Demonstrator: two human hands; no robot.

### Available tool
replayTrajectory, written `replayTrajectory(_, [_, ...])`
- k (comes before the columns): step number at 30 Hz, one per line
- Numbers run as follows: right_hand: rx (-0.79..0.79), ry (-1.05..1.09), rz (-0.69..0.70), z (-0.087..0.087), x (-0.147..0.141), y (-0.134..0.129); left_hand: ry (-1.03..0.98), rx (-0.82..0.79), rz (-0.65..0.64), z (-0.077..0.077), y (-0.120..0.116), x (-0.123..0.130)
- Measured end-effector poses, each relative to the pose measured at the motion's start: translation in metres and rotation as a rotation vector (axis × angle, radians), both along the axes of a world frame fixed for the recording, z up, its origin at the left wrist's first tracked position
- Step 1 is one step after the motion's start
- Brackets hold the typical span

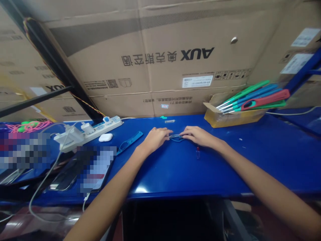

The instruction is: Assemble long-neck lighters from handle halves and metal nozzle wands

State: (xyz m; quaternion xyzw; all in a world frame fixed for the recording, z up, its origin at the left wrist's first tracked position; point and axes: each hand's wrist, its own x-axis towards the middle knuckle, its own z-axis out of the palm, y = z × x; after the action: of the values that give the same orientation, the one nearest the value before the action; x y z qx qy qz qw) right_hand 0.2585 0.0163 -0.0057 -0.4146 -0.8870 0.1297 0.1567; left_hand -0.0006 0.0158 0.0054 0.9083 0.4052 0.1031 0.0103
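My left hand (pixel 157 136) and my right hand (pixel 194 134) face each other over the blue tabletop, each with its fingers closed on one end of a small blue plastic piece with thin metal parts (pixel 176 136). Fingertips cover both of its ends, and its exact kind is unclear. Beside my left wrist lies a long blue plastic handle part (pixel 129 142) with an oval opening. A small screwdriver with a red and clear handle (pixel 198 152) lies just below my right hand. Beyond my hands is a short silvery strip (pixel 170 121).
At the back right, a cardboard box (pixel 233 119) holds several coloured handles with metal shafts. On the left are a power strip (pixel 110 125) with chargers, a white earbud case (pixel 105 137), phones (pixel 99 167) and cables. Large cartons (pixel 160 77) stand behind the blue table (pixel 165 177).
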Motion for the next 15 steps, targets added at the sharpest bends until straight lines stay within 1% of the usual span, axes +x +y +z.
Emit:
replayTrajectory(2, [-0.005, 0.013, 0.004, -0.001, 0.001, 0.000, -0.034, -0.014, -0.062, -0.004, 0.003, -0.003])
replayTrajectory(6, [-0.024, 0.066, 0.007, -0.002, 0.003, 0.001, -0.131, -0.109, -0.169, -0.012, 0.010, -0.007])
replayTrajectory(11, [-0.027, 0.081, 0.031, -0.004, 0.005, 0.003, -0.265, -0.195, -0.179, -0.019, 0.015, -0.007])
replayTrajectory(13, [-0.029, 0.076, 0.035, -0.004, 0.005, 0.003, -0.265, -0.194, -0.183, -0.019, 0.016, -0.007])
replayTrajectory(15, [-0.032, 0.072, 0.029, -0.003, 0.005, 0.002, -0.218, -0.164, -0.179, -0.018, 0.014, -0.007])
